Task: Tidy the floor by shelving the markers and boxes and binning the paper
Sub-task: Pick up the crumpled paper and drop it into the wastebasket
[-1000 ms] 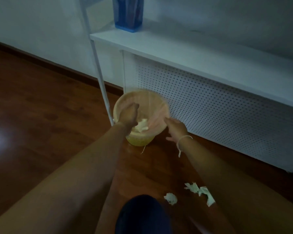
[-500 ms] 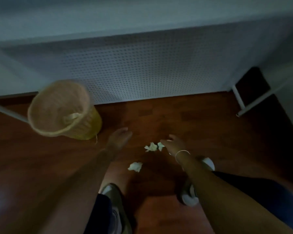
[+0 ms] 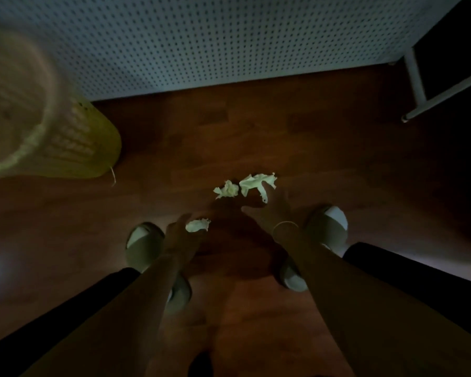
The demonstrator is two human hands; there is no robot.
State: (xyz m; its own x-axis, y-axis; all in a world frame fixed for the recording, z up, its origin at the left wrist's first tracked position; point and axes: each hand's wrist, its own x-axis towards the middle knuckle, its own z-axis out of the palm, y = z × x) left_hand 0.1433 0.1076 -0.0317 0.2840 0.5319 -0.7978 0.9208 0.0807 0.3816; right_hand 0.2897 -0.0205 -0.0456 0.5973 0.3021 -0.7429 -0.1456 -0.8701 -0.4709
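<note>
- Three crumpled paper scraps lie on the wooden floor (image 3: 256, 126): one (image 3: 197, 225) at the left hand (image 3: 178, 232), a second (image 3: 226, 189) just beyond it, a third (image 3: 257, 183) at the right hand (image 3: 272, 206).
- Both hands reach down; the dim light hides whether their fingers are apart or pinched.
- The yellow wastebasket (image 3: 74, 142) stands at ten o'clock, well apart from the scraps.
- I judge the binning unfinished. No markers or boxes show here.

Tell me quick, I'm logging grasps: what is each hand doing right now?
Left hand: at the nearest paper scrap; too dark to tell whether it grips it.
Right hand: open, fingers reaching under the larger torn paper, not holding it yet.
</note>
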